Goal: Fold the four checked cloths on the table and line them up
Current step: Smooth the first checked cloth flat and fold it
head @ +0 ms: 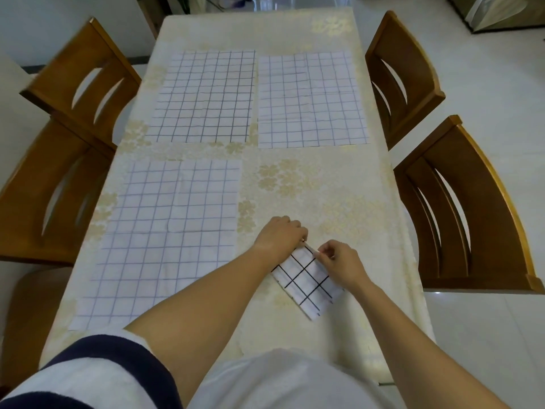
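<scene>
– Fingers [326,251] of the right hand [339,262] are pinched on the upper edge of the folded cloth [306,286]. Those of the left hand [280,234] are curled down on its far corner, which is gripped there.

– And where is that cloth placed?

– It is laid askew on the near right part of the table [324,187], close to the body. Three more are spread flat and not yet folded: the near-left cloth [165,237], the far-left cloth [206,95] and the far-right cloth [309,98]. So roughly a quarter of the folding can be judged done, and nothing is lined up yet.

– What could be spoiled from here?

– If the pinched edge is let go before it is pressed flat, the layers could spring open and the fold would have to be redone. If one hand is pulled harder than the other, the layers could be slid out of register and the checks left crooked.

– Anything else to be watched?

– The folded piece is turned at an angle to the table edge. Unless it is squared before the next cloth is taken up, a skewed row may result. The near-left cloth could also be dragged by a forearm, since the left arm is passed just beside it.
</scene>
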Motion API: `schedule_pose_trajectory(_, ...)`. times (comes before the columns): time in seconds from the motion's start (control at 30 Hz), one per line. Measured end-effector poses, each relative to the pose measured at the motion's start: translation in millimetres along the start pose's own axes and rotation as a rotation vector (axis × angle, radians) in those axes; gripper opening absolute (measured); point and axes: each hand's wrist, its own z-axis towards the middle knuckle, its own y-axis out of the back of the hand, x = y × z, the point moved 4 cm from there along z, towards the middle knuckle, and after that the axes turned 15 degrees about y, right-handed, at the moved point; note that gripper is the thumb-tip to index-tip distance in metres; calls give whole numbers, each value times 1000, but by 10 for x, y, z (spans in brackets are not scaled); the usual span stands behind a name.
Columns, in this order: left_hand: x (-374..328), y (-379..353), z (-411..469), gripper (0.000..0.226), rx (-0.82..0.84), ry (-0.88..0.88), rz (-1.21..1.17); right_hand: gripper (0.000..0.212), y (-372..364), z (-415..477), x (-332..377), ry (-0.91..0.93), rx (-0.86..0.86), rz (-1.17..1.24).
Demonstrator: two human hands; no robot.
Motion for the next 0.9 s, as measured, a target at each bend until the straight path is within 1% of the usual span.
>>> schedule_pose_trajectory(0.07,129,-28,-25,24,165,174,-270,13,107,34,-38,-15,-1,32)
schedule_pose_trajectory(0.1,192,-59,-43,26,212,250,-409,14,154,42,-66,-34,-12,59)
schedule_pose_trajectory(0.17,299,-103,-101,29,225,336,-598,17,236,36,-124,-77,-39,111)
schedule_pose_trajectory(0.3,473,-252,-256,30,272,482,-767,17,326,15,-275,-156,-125,219)
schedule_pose_trajectory(0.4,508,-381,-368,26,317,571,-848,17,332,29,-336,-182,-147,207)
schedule_pose_trajectory(0.57,553,-444,-457,14,188,689,-950,20,272,57,-357,-188,-158,83)
schedule_pose_trajectory(0.67,527,-434,-463,15,166,684,-884,18,221,36,-297,-183,-205,33)
schedule_pose_trajectory(0.7,504,-407,-473,21,137,673,-817,23,204,13,-256,-180,-240,19)
schedule_pose_trajectory(0.73,479,-379,-490,29,83,661,-723,31,197,-10,-219,-156,-291,-47)
schedule_pose_trajectory(0.77,446,-340,-518,35,-6,641,-610,38,195,-39,-163,-100,-344,-162)
schedule_pose_trajectory(0.83,300,-253,-577,40,-199,516,-398,44,130,-92,22,79,-406,-353)
schedule_pose_trajectory(0.87,185,-251,-593,43,-245,414,-328,46,38,-104,122,157,-368,-367)
schedule_pose_trajectory(0.9,62,-302,-596,48,-235,319,-273,48,-83,-118,216,216,-293,-345)
